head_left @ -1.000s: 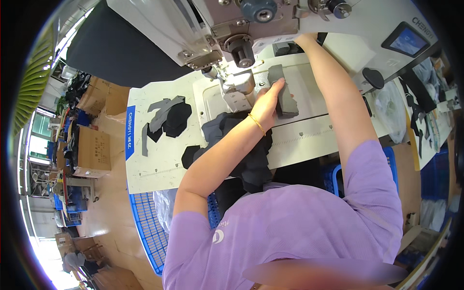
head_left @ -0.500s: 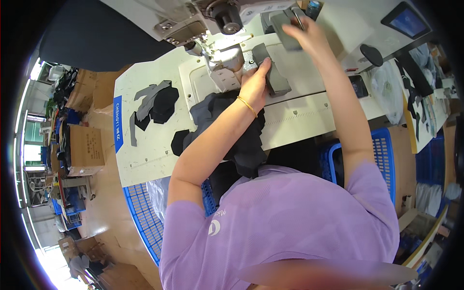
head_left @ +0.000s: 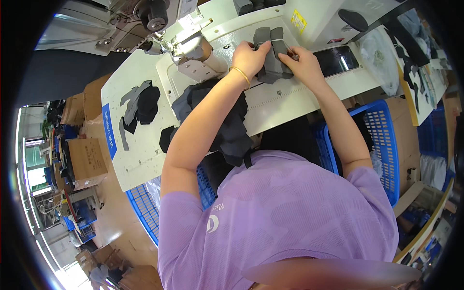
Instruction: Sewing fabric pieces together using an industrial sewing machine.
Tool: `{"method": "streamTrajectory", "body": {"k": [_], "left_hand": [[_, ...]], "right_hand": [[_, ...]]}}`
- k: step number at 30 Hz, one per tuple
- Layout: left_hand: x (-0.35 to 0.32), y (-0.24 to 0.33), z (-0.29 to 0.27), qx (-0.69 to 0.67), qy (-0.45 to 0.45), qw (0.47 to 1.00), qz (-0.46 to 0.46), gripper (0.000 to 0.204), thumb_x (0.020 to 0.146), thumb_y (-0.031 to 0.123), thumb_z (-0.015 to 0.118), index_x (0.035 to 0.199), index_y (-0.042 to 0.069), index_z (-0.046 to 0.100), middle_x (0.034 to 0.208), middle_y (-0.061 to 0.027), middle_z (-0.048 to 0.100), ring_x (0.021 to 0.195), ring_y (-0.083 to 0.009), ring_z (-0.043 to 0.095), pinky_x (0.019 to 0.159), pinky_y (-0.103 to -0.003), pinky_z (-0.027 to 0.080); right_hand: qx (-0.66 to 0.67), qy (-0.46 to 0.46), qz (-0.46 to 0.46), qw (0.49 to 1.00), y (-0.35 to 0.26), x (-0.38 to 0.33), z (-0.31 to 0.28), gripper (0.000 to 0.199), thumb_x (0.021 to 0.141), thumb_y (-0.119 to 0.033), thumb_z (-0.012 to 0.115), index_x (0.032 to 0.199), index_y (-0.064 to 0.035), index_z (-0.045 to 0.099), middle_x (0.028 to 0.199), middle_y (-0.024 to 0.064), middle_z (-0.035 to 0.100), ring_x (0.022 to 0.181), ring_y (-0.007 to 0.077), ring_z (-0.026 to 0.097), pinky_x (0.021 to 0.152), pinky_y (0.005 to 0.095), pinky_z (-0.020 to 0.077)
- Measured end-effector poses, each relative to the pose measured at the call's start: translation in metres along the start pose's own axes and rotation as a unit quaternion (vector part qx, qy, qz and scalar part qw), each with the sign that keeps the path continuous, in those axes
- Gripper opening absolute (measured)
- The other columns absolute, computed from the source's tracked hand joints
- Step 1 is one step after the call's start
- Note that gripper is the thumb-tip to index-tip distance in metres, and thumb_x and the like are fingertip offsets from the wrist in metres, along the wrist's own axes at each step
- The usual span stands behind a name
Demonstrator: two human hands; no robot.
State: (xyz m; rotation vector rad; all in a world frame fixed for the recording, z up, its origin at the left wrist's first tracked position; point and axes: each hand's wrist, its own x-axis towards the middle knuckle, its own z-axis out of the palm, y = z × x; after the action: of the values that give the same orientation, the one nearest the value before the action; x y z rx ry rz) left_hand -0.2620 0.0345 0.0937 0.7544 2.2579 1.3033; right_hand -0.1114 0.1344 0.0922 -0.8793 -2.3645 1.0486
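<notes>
Two dark grey fabric pieces (head_left: 274, 62) lie overlapping on the sewing machine bed, to the right of the machine head (head_left: 195, 55). My left hand (head_left: 249, 60) pinches their left side, thumb on top and fingers curled at the edge. At the right edge, my right hand (head_left: 304, 66) is closed with thumb and forefinger together on the fabric. Something small and dark shows between its fingers, too hidden to name. A heap of dark fabric pieces (head_left: 227, 137) hangs over the table's front edge below my left forearm.
Loose black and grey cut pieces (head_left: 145, 106) lie on the left of the white table (head_left: 140, 162). More dark pieces (head_left: 244, 6) sit behind the bed. A blue basket (head_left: 386, 140) stands at right, another blue basket (head_left: 142, 208) at left. A clear plastic bag (head_left: 379, 63) hangs at right.
My right hand has come back from the far pile, bringing a grey piece beside the one in my left hand. The view has shifted, and both hands are now close together.
</notes>
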Motion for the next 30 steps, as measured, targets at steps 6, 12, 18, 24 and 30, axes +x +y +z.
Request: {"method": "streamTrajectory", "body": {"k": [6, 12, 18, 24, 30], "left_hand": [[-0.027, 0.018, -0.024, -0.263, -0.076, 0.958, -0.087, 0.056, 0.086, 0.037, 0.071, 0.113, -0.01, 0.057, 0.087, -0.0068, 0.061, 0.068, -0.0098, 0.051, 0.059, -0.022, 0.041], [-0.065, 0.031, -0.053, -0.457, -0.242, 0.855, -0.041, 0.035, 0.093, 0.026, 0.064, 0.112, -0.002, 0.057, 0.102, -0.006, 0.064, 0.091, -0.0116, 0.062, 0.081, -0.026, 0.05], [-0.087, 0.04, -0.051, -0.462, -0.298, 0.834, -0.044, 0.034, 0.098, 0.032, 0.054, 0.113, 0.002, 0.055, 0.102, -0.009, 0.064, 0.087, -0.0155, 0.065, 0.076, -0.029, 0.054], [-0.087, 0.042, -0.058, -0.322, -0.341, 0.883, -0.008, 0.042, 0.095, 0.034, 0.06, 0.116, -0.002, 0.054, 0.095, -0.0101, 0.065, 0.079, -0.0137, 0.064, 0.07, -0.027, 0.054], [-0.102, 0.051, -0.059, -0.206, -0.419, 0.884, -0.015, 0.045, 0.09, 0.032, 0.068, 0.118, -0.002, 0.055, 0.1, -0.0088, 0.067, 0.072, -0.0099, 0.06, 0.065, -0.023, 0.051]], "right_hand": [[-0.079, 0.157, -0.094, 0.98, 0.007, -0.008, 0.001, 0.035, 0.086, -0.035, 0.066, 0.101, -0.004, 0.068, 0.096, 0.0136, 0.065, 0.083, 0.0288, 0.066, 0.074, 0.0372, 0.0512], [0.174, 0.131, -0.276, 0.936, -0.065, -0.038, -0.021, 0.021, 0.082, -0.003, 0.07, 0.103, -0.0044, 0.064, 0.099, 0.008, 0.061, 0.074, 0.0195, 0.063, 0.063, 0.0278, 0.0522], [0.145, 0.068, -0.316, 0.935, -0.063, -0.042, -0.026, 0.012, 0.085, -0.005, 0.067, 0.091, -0.0022, 0.057, 0.09, 0.0046, 0.059, 0.067, 0.0146, 0.058, 0.058, 0.0272, 0.0473], [0.359, -0.255, -0.016, 0.897, -0.04, -0.041, -0.069, 0.015, 0.088, -0.019, 0.068, 0.088, -0.0062, 0.06, 0.077, -0.0035, 0.058, 0.062, 0.0025, 0.047, 0.054, 0.0204, 0.0361], [0.374, -0.077, -0.027, 0.924, 0.003, -0.035, -0.105, 0.013, 0.085, -0.014, 0.07, 0.093, -0.0048, 0.064, 0.066, -0.0064, 0.05, 0.051, 0.0004, 0.038, 0.046, 0.0193, 0.0249]]}}
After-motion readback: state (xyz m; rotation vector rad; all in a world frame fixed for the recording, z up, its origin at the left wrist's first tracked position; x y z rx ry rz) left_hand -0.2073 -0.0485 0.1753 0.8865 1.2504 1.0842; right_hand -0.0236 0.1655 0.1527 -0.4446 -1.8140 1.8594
